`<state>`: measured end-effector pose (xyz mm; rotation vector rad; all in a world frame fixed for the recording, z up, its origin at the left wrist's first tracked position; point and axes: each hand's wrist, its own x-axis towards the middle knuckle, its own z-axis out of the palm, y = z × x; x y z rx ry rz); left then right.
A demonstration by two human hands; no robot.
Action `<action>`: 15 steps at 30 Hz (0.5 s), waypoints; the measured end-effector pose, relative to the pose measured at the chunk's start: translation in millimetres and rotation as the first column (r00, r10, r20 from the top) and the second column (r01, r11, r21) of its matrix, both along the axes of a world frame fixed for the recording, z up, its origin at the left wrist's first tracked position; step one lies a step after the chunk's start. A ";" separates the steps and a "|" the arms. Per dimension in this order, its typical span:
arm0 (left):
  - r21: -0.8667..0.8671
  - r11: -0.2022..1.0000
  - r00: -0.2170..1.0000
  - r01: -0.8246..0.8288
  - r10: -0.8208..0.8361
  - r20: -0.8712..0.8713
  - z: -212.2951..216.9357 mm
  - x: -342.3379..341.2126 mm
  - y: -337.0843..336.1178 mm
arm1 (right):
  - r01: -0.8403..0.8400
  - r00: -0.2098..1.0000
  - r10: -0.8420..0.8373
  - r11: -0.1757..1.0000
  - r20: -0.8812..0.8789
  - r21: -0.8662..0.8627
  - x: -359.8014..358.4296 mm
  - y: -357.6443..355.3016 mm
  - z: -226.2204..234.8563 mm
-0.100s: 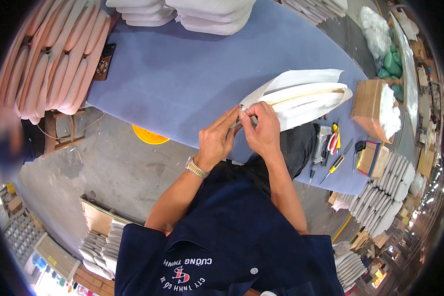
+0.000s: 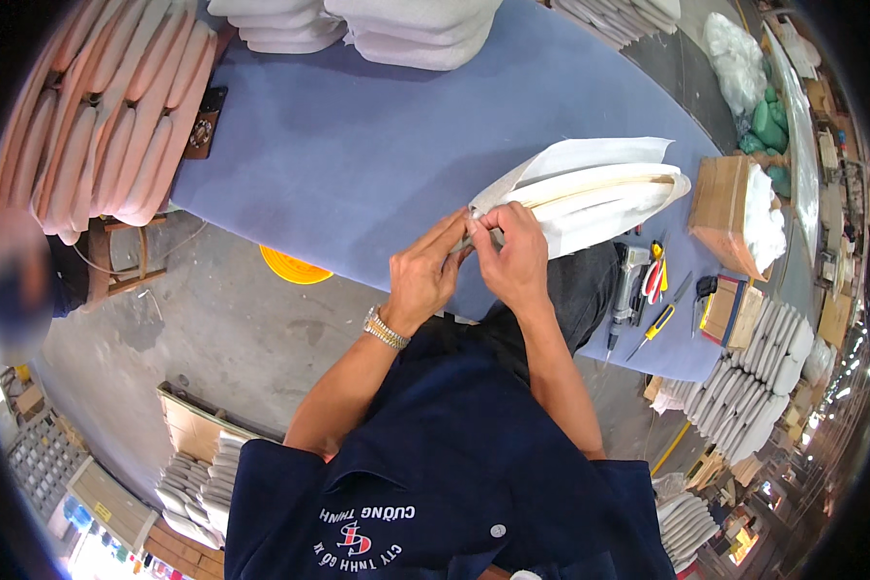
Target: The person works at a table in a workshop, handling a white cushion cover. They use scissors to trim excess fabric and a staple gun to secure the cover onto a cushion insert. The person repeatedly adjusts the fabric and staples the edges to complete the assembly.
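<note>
A person in a dark navy shirt stands at a wide table [image 2: 358,155] covered in smooth lavender-blue cloth, seen from above. On the table's near edge lies a white cushion cover [image 2: 590,193], a soft, flattened, boat-shaped fabric piece with a pale tan seam line running along its length and a loose flap folded open on top. Its pointed near end sits between both hands. The left hand [image 2: 423,273], with a metal watch at the wrist, reaches up from the lower left, its fingers curled together and pinching the cover's tip. The right hand [image 2: 512,253] meets it from the right, knuckles up, fingers closed on the same corner, so the two hands touch. To the right, on the table, rest a yellow-handled screwdriver [image 2: 655,327], red-handled scissors [image 2: 652,280] and a grey power tool [image 2: 626,280]. An open cardboard box [image 2: 720,208] holds white stuffing. Stacks of plump white cushions [image 2: 416,29] line the far edge; peach-coloured padded rolls [image 2: 97,116] lie at the left.
</note>
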<state>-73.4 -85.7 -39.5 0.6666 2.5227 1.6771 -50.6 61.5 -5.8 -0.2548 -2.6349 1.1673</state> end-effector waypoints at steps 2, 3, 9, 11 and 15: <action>-0.018 1.000 1.000 0.023 -0.023 -0.001 -1.9 1.1 -3.1 | 0.010 1.000 -0.010 1.000 -0.007 -0.002 2.2 -1.2 -0.6; -0.013 1.000 1.000 0.021 -0.021 -0.003 -4.3 1.5 -4.0 | 0.017 1.000 -0.017 1.000 -0.007 -0.007 3.7 -1.6 -0.6; 0.024 0.999 0.998 0.042 -0.043 0.038 -12.4 -2.9 -3.4 | 0.026 0.999 -0.026 1.000 -0.041 0.009 0.6 -4.7 3.2; -0.009 0.998 0.997 0.064 -0.063 0.054 -15.5 -5.1 -4.4 | 0.027 0.999 -0.025 0.997 -0.038 0.069 -1.4 -7.6 3.5; 0.123 0.990 0.989 0.074 -0.089 0.119 -22.1 -2.1 -5.3 | 0.050 0.999 -0.048 0.988 -0.021 0.144 -0.8 -11.2 -3.6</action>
